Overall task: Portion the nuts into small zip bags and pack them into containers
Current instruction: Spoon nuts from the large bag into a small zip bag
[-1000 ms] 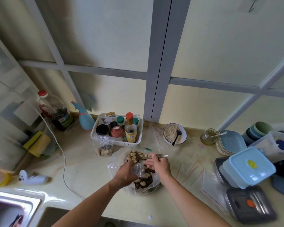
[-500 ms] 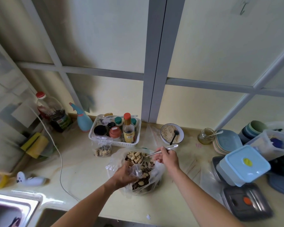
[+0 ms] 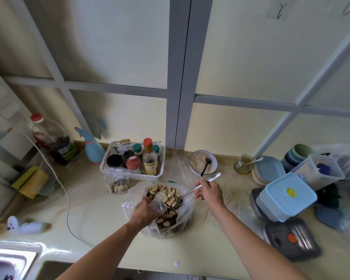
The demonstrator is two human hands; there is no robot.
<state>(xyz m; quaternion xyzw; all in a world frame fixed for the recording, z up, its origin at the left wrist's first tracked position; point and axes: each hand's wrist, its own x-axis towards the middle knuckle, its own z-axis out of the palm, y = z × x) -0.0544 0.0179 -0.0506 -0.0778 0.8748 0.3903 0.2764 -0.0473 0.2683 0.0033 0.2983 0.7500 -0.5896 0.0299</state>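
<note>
Nuts (image 3: 171,196) heaped on spoon (image 3: 198,186), pinched by right hand (image 3: 209,191) over big bag (image 3: 160,215); left hand (image 3: 144,212) grips small zip bag (image 3: 157,205).

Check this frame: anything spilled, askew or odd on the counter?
No spill shows. The light blue lidded container sits tilted on the stack at right, and a small white scrap lies near the counter's front edge. The spoon carries its nuts over the big bag.
</note>
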